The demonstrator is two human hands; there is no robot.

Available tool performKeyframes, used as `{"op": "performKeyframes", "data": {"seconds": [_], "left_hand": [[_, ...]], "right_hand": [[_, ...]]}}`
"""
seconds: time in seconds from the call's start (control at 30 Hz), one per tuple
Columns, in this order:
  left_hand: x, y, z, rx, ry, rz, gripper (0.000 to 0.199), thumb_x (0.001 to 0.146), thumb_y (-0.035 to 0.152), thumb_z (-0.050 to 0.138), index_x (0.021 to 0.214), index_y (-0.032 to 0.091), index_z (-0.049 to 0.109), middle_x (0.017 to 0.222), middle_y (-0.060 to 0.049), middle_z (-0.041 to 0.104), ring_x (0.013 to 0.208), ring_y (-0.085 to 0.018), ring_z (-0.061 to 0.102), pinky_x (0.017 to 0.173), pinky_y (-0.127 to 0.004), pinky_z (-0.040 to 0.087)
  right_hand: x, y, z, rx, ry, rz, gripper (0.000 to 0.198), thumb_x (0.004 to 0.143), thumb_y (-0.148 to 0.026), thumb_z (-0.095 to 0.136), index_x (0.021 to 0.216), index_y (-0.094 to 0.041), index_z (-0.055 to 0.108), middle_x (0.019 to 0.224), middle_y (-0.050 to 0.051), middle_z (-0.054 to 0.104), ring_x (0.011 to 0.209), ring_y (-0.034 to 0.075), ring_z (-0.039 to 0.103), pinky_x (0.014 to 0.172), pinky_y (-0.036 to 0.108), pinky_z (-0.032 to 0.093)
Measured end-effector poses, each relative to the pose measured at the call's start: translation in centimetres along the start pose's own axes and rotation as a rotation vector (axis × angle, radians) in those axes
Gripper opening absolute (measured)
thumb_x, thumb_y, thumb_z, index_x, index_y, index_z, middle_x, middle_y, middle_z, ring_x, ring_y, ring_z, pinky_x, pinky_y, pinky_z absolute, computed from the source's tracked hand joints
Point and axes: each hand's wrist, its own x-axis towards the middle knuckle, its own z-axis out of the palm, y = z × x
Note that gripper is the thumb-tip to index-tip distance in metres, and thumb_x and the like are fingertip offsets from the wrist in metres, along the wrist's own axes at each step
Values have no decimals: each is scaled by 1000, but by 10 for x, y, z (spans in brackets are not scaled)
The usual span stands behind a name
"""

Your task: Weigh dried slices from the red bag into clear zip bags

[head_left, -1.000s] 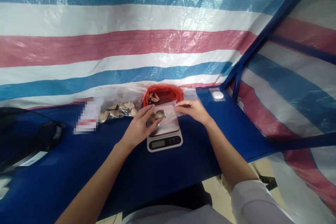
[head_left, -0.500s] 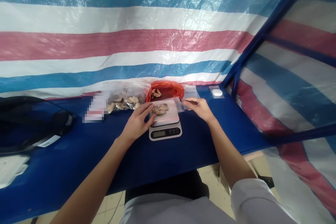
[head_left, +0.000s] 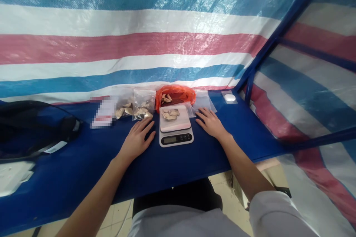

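A white digital kitchen scale [head_left: 176, 140] stands on the blue table. On its plate lies a clear zip bag [head_left: 182, 111] holding several pale brown dried slices [head_left: 170, 114], perhaps mushroom. To the left of the scale my left hand [head_left: 136, 139] rests on the table, fingers spread and holding nothing. Its fingertips are close to the bottom of a filled zip bag [head_left: 143, 109]. My right hand [head_left: 211, 123] lies to the right of the scale, fingers apart and nothing held, just below some flat clear bags [head_left: 204, 100].
Behind the scale sits a red plastic bag [head_left: 178, 94] with more slices in it. Another filled zip bag [head_left: 124, 109] is farther left. A white round object [head_left: 229, 97] lies at the back right. A black strapped item [head_left: 36, 129] occupies the left side.
Both hands have let go of the bag on the scale. My left hand has moved left and my right hand has come down onto the table.
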Motion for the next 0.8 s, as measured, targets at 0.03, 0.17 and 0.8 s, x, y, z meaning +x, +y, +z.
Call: {"op": "performKeyframes", "data": {"seconds": [0.03, 0.17, 0.8], "left_hand": [[-1, -1, 1, 21, -19, 1, 51, 100, 46, 41, 135, 15, 62, 149, -17, 55, 138, -34, 52, 115, -56, 42], [-4, -2, 5, 75, -79, -11, 59, 102, 50, 33, 136, 11, 63, 155, -17, 47, 144, -35, 43, 118, -55, 38], [-4, -3, 6, 103, -114, -37, 64, 102, 52, 30, 138, 11, 61, 157, -16, 44, 145, -35, 43, 119, -56, 36]], "right_hand": [[-1, 0, 3, -10, -7, 0, 46, 104, -39, 44, 143, -21, 58, 154, 10, 50, 148, 30, 40, 122, 51, 33], [-2, 1, 7, -43, -24, -9, 49, 104, -41, 42, 147, -21, 54, 157, 10, 46, 149, 30, 38, 122, 52, 31], [-2, 1, 9, -32, 1, -3, 47, 103, -40, 44, 146, -24, 56, 155, 9, 48, 147, 30, 40, 122, 51, 32]]}}
